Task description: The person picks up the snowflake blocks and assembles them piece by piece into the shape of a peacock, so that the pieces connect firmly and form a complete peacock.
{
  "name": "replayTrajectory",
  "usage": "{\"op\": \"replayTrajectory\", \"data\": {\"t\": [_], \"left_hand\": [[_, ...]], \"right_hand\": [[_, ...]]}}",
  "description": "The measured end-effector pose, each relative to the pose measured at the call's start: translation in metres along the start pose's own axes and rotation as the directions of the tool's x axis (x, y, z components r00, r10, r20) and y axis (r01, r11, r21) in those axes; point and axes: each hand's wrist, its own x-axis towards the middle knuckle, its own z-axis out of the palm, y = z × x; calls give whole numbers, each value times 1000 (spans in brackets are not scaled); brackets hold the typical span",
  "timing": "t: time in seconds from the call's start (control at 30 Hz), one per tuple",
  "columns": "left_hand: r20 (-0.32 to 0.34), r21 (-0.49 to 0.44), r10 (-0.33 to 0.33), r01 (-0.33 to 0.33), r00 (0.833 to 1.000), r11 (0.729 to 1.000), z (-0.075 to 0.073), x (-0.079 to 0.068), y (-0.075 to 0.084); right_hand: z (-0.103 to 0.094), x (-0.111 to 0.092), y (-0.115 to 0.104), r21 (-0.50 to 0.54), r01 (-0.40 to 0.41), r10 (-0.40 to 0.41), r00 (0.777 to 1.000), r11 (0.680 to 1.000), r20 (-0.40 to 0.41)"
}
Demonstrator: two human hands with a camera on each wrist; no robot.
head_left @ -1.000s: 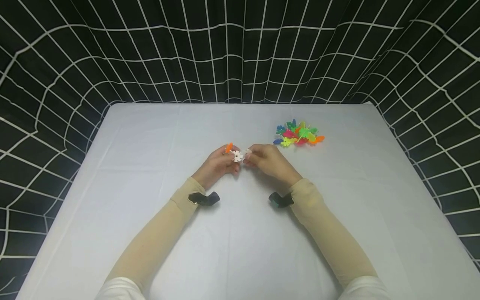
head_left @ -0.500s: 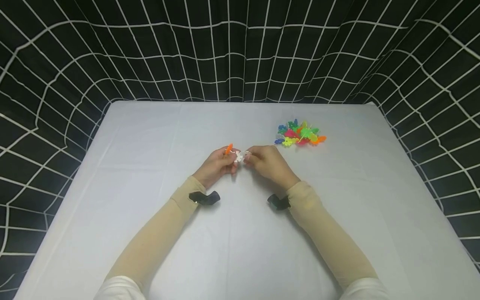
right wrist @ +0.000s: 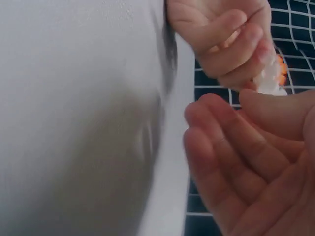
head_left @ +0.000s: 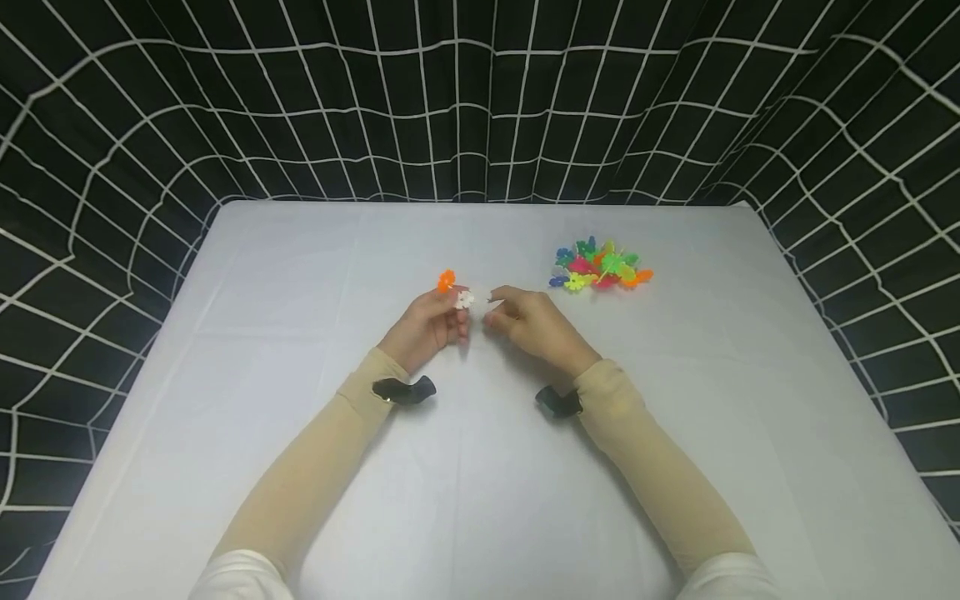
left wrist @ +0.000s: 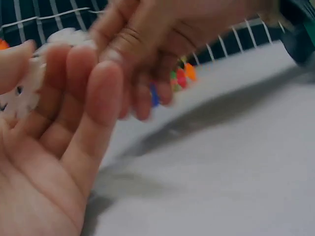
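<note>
My left hand (head_left: 429,327) pinches a white plastic snowflake disc (head_left: 465,299) between thumb and fingers. An orange snowflake disc (head_left: 447,281) stands beside it, seemingly joined to it. White plastic (left wrist: 69,37) also shows above the fingertips in the left wrist view; whether it is a second white disc joined to the first is hard to tell. Just to the right is my right hand (head_left: 536,325), its thumb and index finger apart. The right wrist view shows its fingers (right wrist: 229,142) loosely bent, with nothing seen in them, close to the white plastic (right wrist: 269,81).
A pile of colourful snowflake discs (head_left: 600,267) lies at the back right of the white-covered table (head_left: 300,467). Black curtain (head_left: 480,100) with a white grid surrounds the far side and both sides. Each wrist wears a dark camera mount (head_left: 405,390).
My left hand has moved slightly left and turned, bringing the orange disc up and away. My right thumb and index finger have parted, and the gap between the hands has widened.
</note>
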Motion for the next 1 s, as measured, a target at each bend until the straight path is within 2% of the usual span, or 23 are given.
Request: {"op": "replayTrajectory", "data": {"t": [0.07, 0.17, 0.27, 0.33, 0.43, 0.57, 0.63, 0.7, 0.8, 0.9, 1.0], "left_hand": [[-43, -72, 56, -59, 997, 996, -5, -1, 5], [-119, -161, 156, -175, 980, 971, -13, -3, 13], [-159, -151, 209, -233, 965, 961, -18, -3, 18], [-167, -115, 207, -228, 964, 967, -19, -3, 18], [-139, -105, 181, -196, 974, 975, -17, -1, 15], [-27, -142, 107, -109, 994, 984, -9, 1, 7], [24, -141, 60, -56, 998, 989, -6, 1, 2], [54, -130, 36, -29, 998, 991, -3, 1, -1], [47, -149, 40, -32, 998, 988, -3, 2, -2], [29, -146, 58, -53, 998, 988, -4, 2, -2], [30, -123, 54, -50, 998, 991, -6, 2, -1]], "right_hand": [[-2, -1, 2, 5, -27, 27, 999, 1000, 21], [-4, -1, 4, 13, -48, 47, 998, 999, 33], [-6, -2, 5, 26, -57, 56, 997, 998, 50], [-8, -3, 5, 30, -54, 52, 997, 998, 63], [-9, -4, 4, 32, -55, 52, 996, 998, 74], [-8, -5, 3, -6, -68, 68, 991, 998, 113], [-7, -5, 4, -40, -56, 61, 987, 998, 150], [-5, -6, 4, -79, -37, 51, 981, 996, 188], [-1, -8, 3, -166, 21, 22, 966, 986, 257], [3, -10, -1, -258, 61, 27, 946, 964, 323], [7, -11, -4, -299, 76, 31, 941, 951, 338]]}}
